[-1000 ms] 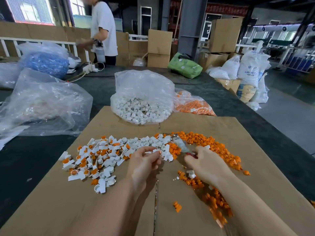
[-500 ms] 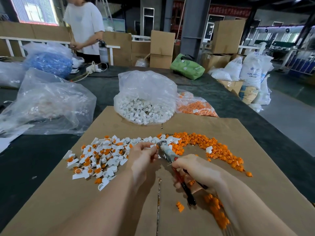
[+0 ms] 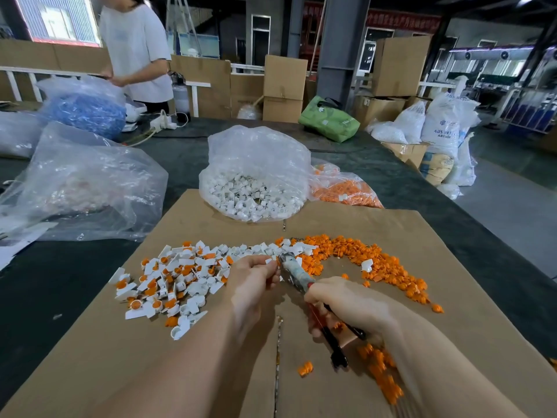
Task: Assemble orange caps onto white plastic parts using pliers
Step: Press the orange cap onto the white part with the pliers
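Observation:
A cardboard sheet covers the table in front of me. My left hand pinches a small white plastic part at its fingertips. My right hand grips the pliers by their red and black handles, and the jaws point up-left at the part. To the left lies a pile of white parts, many with orange caps in them. Loose orange caps stretch in a band to the right, with more under my right forearm.
A clear bag of white parts and a bag of orange caps stand at the cardboard's far edge. Large plastic bags fill the left of the table. A person in a white shirt stands beyond it.
My right hand has pulled back from the orange caps with the pliers and brought the jaws up to the white part in my left hand. The camera has tilted slightly.

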Tool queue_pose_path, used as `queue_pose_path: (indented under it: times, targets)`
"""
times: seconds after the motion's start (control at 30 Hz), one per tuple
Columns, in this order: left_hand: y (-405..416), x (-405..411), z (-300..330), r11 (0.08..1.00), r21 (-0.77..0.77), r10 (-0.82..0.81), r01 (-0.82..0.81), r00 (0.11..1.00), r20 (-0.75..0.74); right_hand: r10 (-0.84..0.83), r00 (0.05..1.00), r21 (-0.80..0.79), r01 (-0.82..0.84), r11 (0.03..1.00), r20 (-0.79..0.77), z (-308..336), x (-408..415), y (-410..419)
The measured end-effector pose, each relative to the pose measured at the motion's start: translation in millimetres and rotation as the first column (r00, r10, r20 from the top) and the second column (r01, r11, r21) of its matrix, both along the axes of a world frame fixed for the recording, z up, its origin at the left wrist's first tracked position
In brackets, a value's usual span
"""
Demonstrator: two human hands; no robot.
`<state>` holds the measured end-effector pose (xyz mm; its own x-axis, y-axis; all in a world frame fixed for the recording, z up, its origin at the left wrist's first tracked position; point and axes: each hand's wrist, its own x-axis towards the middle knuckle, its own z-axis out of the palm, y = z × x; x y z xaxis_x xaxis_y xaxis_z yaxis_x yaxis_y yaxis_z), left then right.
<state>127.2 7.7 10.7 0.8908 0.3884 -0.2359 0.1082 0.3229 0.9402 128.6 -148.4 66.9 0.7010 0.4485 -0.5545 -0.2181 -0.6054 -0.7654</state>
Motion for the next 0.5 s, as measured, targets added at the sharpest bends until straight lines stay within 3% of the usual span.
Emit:
queue_pose_path:
  times: [0.5]
  targets:
    - [-5.0, -0.2, 1.3, 1.000, -0.013, 0.002, -0.002, 1.000, -0.001, 0.017, 0.999, -0.025, -0.016, 1.000, 0.049, -4.2, 3.3, -3.3]
